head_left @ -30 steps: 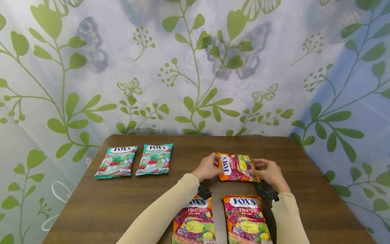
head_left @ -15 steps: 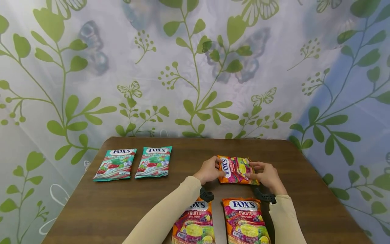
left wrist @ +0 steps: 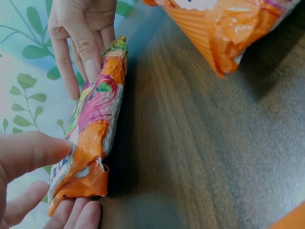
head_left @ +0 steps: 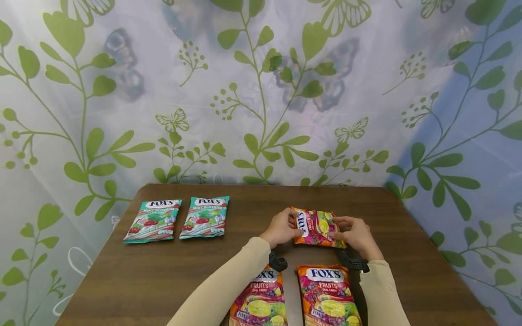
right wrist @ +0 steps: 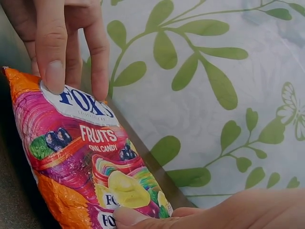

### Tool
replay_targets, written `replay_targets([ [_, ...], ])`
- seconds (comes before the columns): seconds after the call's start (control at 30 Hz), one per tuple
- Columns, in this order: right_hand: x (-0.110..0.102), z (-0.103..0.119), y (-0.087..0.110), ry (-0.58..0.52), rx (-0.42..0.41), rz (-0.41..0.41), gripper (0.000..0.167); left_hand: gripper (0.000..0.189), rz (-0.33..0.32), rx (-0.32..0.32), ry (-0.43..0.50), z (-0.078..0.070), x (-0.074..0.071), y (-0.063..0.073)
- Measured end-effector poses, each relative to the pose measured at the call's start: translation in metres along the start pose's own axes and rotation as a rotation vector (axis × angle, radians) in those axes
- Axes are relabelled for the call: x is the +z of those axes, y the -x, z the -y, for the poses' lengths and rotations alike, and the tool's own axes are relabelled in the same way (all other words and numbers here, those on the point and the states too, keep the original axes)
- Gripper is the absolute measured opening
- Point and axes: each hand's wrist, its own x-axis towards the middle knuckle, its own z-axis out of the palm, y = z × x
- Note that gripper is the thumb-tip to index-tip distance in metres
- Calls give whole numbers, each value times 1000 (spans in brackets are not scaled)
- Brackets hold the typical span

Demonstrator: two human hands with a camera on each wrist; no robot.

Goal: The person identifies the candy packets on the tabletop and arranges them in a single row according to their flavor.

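Brown wooden table (head_left: 155, 276); leaf-and-butterfly curtain (head_left: 261, 90) behind.

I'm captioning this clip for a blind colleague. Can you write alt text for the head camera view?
Both hands hold an orange fruit candy bag by its ends over a brown table: left hand, right hand. Two more fruit bags lie nearest the person, and two green mint bags at far left.

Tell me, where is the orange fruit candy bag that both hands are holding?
In the head view, the orange bag sits right of the table's centre, gripped between left hand and right hand, beyond two matching bags.
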Motion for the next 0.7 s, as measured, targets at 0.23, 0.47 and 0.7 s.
replay_targets([
  [0.23, -1, 3, 2, -18, -14, 3, 59, 51, -10, 12, 57, 0, 0, 0],
  [0.47, -3, 2, 2, -50, -11, 14, 61, 50, -1, 30, 53, -1, -1, -5],
  [0.7, 4, 10, 2, -97, -31, 34, 62, 49, 4, 19, 44, -1, -13, -4],
])
